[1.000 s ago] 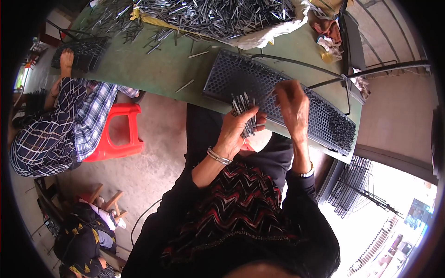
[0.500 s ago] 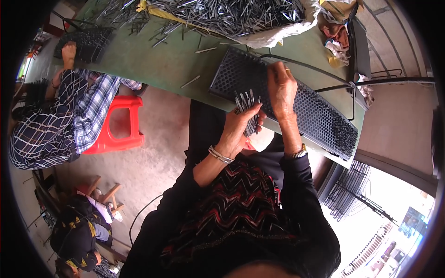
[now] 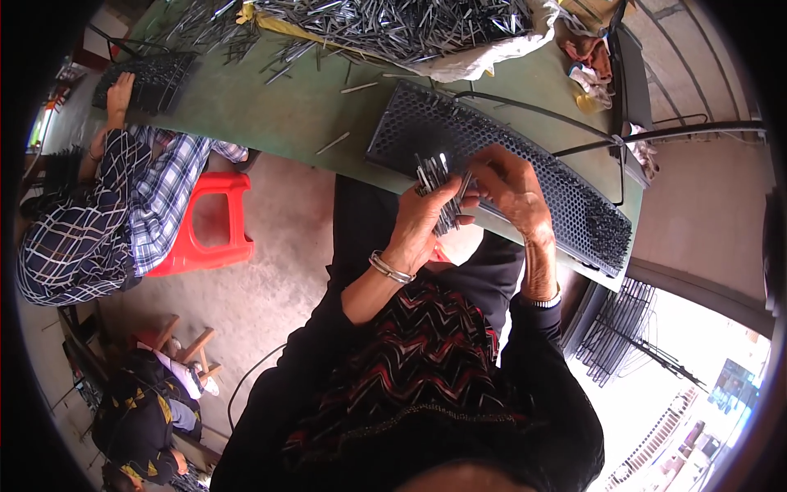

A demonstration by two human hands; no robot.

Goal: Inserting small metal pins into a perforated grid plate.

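perhaps our left hand (image 3: 415,221), clutching sticks (image 3: 434,174), could spill some if our right hand (image 3: 516,192), pinching one, bumps them.

A workshop for hand work: a green counter (image 3: 270,119) is bearing a heap of slim metal pieces (image 3: 402,31) and a dark perforated tray (image 3: 393,129); a co-worker in plaid (image 3: 82,242), beside a red plastic stool (image 3: 239,221), is resting a hand at a second dark tray (image 3: 160,80); another person (image 3: 135,422) is occupying the lower left.
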